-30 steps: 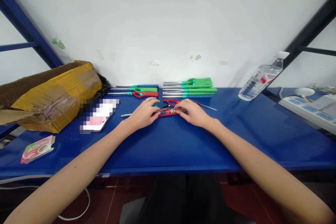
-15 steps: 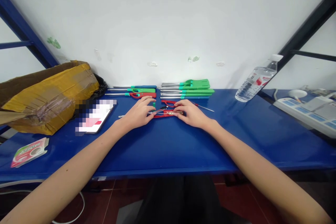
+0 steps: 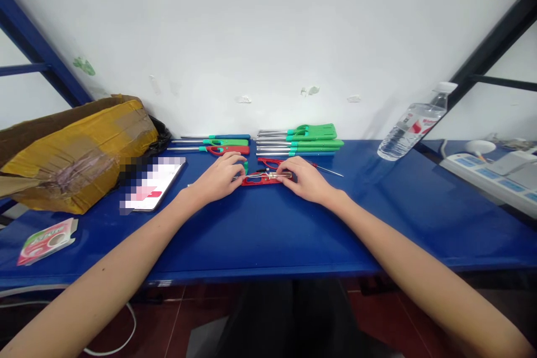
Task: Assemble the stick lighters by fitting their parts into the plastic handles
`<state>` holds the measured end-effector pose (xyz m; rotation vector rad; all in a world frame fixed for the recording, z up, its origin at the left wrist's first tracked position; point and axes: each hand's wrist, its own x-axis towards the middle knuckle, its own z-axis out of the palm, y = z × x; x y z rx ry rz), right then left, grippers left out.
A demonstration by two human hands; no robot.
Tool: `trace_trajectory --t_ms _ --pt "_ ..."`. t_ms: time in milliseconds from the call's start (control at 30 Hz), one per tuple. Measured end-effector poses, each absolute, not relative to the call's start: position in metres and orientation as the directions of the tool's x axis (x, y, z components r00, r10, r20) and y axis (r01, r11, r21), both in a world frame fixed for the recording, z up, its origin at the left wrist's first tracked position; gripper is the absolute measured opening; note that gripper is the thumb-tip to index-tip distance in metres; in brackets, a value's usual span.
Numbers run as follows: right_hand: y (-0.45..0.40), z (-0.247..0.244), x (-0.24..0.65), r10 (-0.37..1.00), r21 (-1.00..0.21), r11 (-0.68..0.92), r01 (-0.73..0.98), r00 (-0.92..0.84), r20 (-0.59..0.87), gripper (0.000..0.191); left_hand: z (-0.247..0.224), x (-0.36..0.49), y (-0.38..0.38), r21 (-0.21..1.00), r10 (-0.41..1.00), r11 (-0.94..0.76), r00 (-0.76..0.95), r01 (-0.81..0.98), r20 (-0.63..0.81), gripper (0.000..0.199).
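Red slim plastic shell (image 3: 258, 182): may skid if bumped
Left hand (image 3: 226, 172): curled, grip unclear
Right hand (image 3: 301, 178): pinching translucent plastic insert (image 3: 274, 175)

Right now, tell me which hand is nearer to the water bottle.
Right. The right hand is to the left of the water bottle; the left hand is farther left, beyond the right hand.

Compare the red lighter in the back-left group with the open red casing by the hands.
The red lighter's handle looks closed, while the open red casing bares wires and inner parts.
The red lighter lies beside a green lighter; the open red casing lies between the left hand and the right hand.
Both lie crosswise on the blue table.
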<state>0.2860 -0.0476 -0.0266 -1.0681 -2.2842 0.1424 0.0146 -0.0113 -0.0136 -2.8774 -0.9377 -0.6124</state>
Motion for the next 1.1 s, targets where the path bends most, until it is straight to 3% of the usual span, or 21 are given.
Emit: trace_trajectory --t_ms 300,667,1100 --pt "-0.0486 -0.0264 0.2839 0.758 -0.342 0.639 0.689 -0.491 0.429 0.009 -0.0107 0.0149 -0.0162 0.06 0.535 -0.832 0.768 0.552 0.351 0.013" --pt "-0.0489 -0.0263 0.284 0.787 -0.357 0.609 0.708 -0.482 0.387 0.014 -0.012 0.0148 -0.0145 0.064 0.507 -0.852 0.787 0.52 0.353 0.018" --pt "-0.0482 -0.0304 0.2859 0.773 -0.335 0.62 0.709 -0.48 0.415 0.015 -0.0112 0.0148 -0.0156 0.099 0.514 -0.852 0.788 0.514 0.34 0.017"
